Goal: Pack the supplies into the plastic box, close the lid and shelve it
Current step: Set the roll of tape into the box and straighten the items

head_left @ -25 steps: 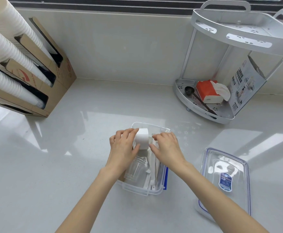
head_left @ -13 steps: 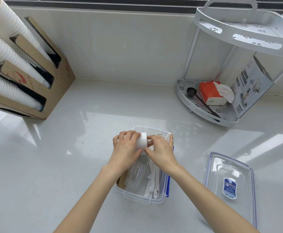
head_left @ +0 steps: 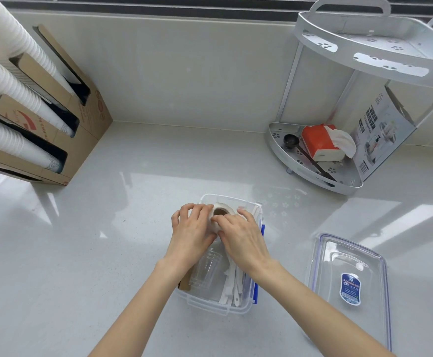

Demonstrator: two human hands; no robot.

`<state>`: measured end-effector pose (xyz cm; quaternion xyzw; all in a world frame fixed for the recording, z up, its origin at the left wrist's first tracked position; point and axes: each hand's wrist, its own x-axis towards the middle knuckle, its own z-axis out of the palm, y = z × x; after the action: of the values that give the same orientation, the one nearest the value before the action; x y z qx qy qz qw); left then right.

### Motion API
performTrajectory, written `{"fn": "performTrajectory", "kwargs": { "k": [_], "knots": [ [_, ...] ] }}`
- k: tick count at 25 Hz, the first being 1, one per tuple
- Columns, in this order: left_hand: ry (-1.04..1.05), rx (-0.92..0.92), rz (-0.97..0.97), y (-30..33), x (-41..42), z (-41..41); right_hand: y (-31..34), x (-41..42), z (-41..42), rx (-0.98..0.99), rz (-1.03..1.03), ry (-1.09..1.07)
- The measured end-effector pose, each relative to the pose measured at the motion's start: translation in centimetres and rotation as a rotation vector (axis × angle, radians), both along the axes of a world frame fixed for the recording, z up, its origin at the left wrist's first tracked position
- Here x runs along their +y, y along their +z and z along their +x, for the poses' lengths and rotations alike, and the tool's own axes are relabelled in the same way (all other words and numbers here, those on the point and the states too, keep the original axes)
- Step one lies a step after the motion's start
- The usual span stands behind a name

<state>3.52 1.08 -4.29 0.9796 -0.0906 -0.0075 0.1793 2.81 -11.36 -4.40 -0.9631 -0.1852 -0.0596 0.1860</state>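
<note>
Holding one white roll (head_left: 222, 213) in two-hand grip, left hand (head_left: 192, 234), right hand (head_left: 241, 238), over one box (head_left: 210, 304), one lid (head_left: 349, 287) beside

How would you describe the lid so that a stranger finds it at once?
Start from the white corner rack at the far right of the counter, then look nearer, to the right of the open box. The lid lies flat there, alone: clear, blue-edged, with a small blue label in the middle.

Tipped the white roll (head_left: 222, 215) so its brown core faces up, lowered at the plastic box's (head_left: 210, 304) far end
</note>
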Motion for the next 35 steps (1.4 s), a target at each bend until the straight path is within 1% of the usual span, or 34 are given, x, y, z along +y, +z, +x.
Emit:
{"fn": "performTrajectory", "kwargs": {
  "k": [6,8,10,15,17,21,23,27,30,33,35],
  "knots": [
    [-0.013,-0.001,0.045,-0.5,0.4,0.2,0.5,0.4,0.2,0.102,-0.01,0.053],
    [-0.022,0.004,0.037,-0.4,0.4,0.2,0.6,0.1,0.2,0.162,0.021,0.06],
    [-0.021,-0.004,0.013,0.2,0.3,0.0,1.0,-0.6,0.1,0.204,0.12,0.034],
    [-0.044,-0.006,-0.098,2.4,-1.2,-1.0,1.8,-3.2,-0.3,0.125,0.364,-0.151],
    [-0.074,0.044,-0.043,2.7,-2.1,-1.5,1.9,-4.0,-0.5,0.132,0.434,-0.223],
    [-0.142,0.229,0.201,1.6,-3.6,-2.2,1.3,-5.2,-1.6,0.222,0.505,-0.356],
    [-0.164,0.265,0.255,1.1,-4.3,-2.4,1.0,-5.6,-2.2,0.287,0.526,-0.406],
    [-0.259,0.365,0.325,0.8,-5.1,-2.3,1.0,-5.7,-2.7,0.37,0.639,-0.467],
    [-0.261,0.441,0.229,0.6,-5.8,-1.7,0.7,-5.6,-2.8,0.407,0.733,-0.522],
    [-0.185,0.55,0.076,0.6,-6.8,-0.9,0.3,-5.6,-2.8,0.437,0.808,-0.569],
    [-0.14,0.621,0.027,0.9,-7.2,-0.4,0.2,-5.7,-2.8,0.446,0.82,-0.577]
  ]
}}
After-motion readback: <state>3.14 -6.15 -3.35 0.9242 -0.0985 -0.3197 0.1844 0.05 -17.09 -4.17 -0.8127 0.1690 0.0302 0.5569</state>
